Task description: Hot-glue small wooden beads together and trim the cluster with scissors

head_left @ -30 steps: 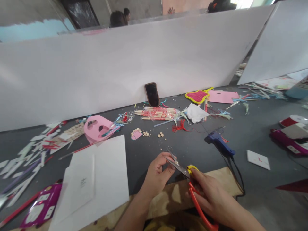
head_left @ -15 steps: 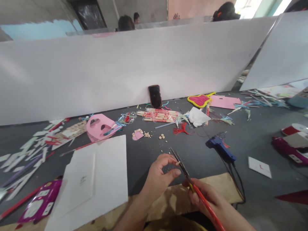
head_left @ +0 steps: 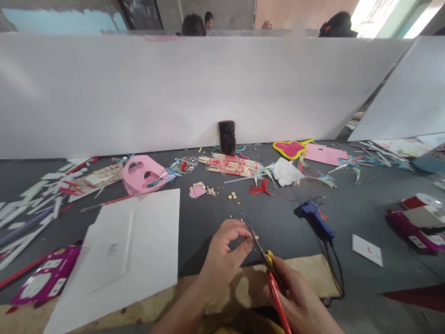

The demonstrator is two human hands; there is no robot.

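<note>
Daylight is moderate and diffuse, brightest at the upper right, where the window burns out to plain white. The tall white panel renders as soft grey, with a hazy patch of glare near its left end. Small highlights shine on the purple case at lower left. The dark bench takes a faint, soft-edged shadow beside the left hand, and darker shadow blotches fall on the brown paper. Wide-angle stretching skews things toward the sides. Fine detail smears throughout; the scissors look soft toward their tips, and the pale piece there is indistinct.
</note>
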